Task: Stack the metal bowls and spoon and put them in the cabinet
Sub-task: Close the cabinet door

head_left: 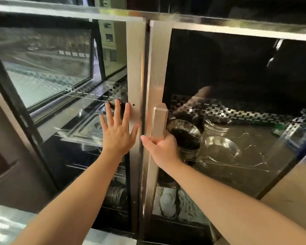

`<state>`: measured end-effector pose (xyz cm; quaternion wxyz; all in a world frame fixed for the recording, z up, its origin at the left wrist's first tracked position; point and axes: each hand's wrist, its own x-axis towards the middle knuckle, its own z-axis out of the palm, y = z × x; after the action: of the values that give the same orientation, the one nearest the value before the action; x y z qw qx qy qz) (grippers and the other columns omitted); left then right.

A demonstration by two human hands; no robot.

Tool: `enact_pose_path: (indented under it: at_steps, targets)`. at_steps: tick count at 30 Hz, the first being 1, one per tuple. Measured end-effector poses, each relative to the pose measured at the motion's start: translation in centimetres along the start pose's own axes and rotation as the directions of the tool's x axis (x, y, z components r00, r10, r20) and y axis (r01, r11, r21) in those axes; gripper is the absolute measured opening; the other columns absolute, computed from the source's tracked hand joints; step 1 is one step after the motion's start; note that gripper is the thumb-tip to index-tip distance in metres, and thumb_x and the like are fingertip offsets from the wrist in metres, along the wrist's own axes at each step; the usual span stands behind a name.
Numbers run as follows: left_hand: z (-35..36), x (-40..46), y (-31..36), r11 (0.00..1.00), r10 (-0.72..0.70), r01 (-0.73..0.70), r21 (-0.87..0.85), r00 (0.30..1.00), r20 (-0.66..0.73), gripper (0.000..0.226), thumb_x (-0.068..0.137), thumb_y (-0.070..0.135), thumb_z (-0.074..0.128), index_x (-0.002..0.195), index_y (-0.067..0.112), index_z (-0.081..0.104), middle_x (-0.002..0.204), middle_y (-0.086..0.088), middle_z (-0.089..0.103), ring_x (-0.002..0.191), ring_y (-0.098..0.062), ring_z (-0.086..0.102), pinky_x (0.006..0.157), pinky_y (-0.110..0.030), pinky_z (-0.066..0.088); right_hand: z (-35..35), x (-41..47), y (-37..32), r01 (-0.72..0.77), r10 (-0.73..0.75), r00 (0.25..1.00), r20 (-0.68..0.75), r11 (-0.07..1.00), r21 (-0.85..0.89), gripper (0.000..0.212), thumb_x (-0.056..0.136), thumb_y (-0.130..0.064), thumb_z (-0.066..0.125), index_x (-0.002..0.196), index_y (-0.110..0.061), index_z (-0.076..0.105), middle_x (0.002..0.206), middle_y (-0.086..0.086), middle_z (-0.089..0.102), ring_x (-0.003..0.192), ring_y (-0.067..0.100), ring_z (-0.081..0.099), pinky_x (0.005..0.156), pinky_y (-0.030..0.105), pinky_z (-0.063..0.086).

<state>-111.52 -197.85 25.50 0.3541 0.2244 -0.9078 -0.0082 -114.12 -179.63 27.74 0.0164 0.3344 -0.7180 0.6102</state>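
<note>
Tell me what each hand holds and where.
Right hand grips the door handle at its lower end; left hand lies open, flat against the left door, holding nothing.

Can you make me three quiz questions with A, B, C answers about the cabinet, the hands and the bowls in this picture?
1. Where is the left hand?
A. flat on the left door
B. on a tap
C. in a drawer

2. How many door handles are there?
A. none
B. one
C. three

3. What is the right hand doing?
A. waving
B. holding a spoon
C. gripping the handle

Answers:
1 A, its spread fingers lie on the door's glass and frame.
2 B, only the right door carries a handle.
3 C, its fingers wrap round the handle's lower end; metal bowls sit behind the glass.
</note>
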Motion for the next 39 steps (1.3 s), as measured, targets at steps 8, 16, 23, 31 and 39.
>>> enact_pose_path:
  at_steps: [8, 16, 23, 31, 39]
  targets:
    - [2.2, 0.7, -0.4, 0.999, -0.034, 0.035, 0.021, 0.997, -0.063, 0.078, 0.099, 0.062, 0.027, 0.158, 0.024, -0.006, 0.167, -0.010, -0.013, 0.151, -0.038, -0.011, 0.114, -0.071, 0.007, 0.8, 1.8, 1.2, 0.019, -0.018, 0.999, -0.039, 1.000, 0.020, 0.031, 0.076, -0.054, 0.068, 0.102, -0.037, 0.065, 0.086, -0.041, 0.065, 0.083, -0.006, 0.068, 0.067, 0.020, 0.058]
    - [3.2, 0.7, -0.6, 1.000, -0.004, 0.006, 0.013, 0.992, -0.122, 0.077, 0.099, 0.060, 0.025, 0.157, 0.024, -0.010, 0.165, -0.010, -0.017, 0.151, -0.041, -0.011, 0.114, -0.072, 0.006, 1.4, 2.7, 2.8, 0.106, -0.098, 0.991, -0.095, 0.991, 0.080, 0.027, 0.080, -0.038, 0.069, 0.103, -0.025, 0.070, 0.087, -0.015, 0.074, 0.085, 0.005, 0.072, 0.073, 0.026, 0.059]
    - [3.7, 0.8, -0.9, 0.999, 0.024, -0.020, 0.034, 0.989, -0.145, 0.078, 0.099, 0.060, 0.025, 0.157, 0.022, -0.010, 0.165, -0.012, -0.017, 0.150, -0.043, -0.011, 0.113, -0.075, 0.009, 1.8, 3.9, 3.7, 0.146, -0.135, 0.984, -0.113, 0.984, 0.097, 0.024, 0.081, -0.027, 0.071, 0.104, -0.024, 0.067, 0.086, -0.018, 0.070, 0.086, 0.002, 0.071, 0.073, 0.019, 0.057]
    - [2.0, 0.4, -0.6, 0.997, 0.030, -0.025, 0.078, 0.997, -0.075, 0.079, 0.099, 0.062, 0.029, 0.158, 0.023, -0.008, 0.166, -0.016, -0.005, 0.151, -0.042, -0.011, 0.113, -0.073, 0.012, 1.8, 3.9, 3.7, 0.136, -0.128, 0.986, -0.110, 0.988, 0.069, 0.027, 0.082, -0.020, 0.073, 0.108, -0.019, 0.067, 0.087, -0.026, 0.065, 0.083, -0.015, 0.065, 0.068, 0.004, 0.049]
    - [-2.9, -0.6, -0.5, 0.999, 0.047, -0.048, 0.013, 0.996, 0.077, 0.076, 0.097, 0.065, 0.028, 0.159, 0.029, 0.004, 0.168, -0.008, -0.001, 0.153, -0.033, -0.006, 0.117, -0.065, 0.018, 1.0, 2.9, 2.2, 0.025, -0.025, 0.999, -0.046, 1.000, -0.002, 0.017, 0.085, -0.028, 0.074, 0.101, -0.025, 0.068, 0.078, -0.024, 0.068, 0.081, -0.015, 0.065, 0.064, 0.001, 0.047]
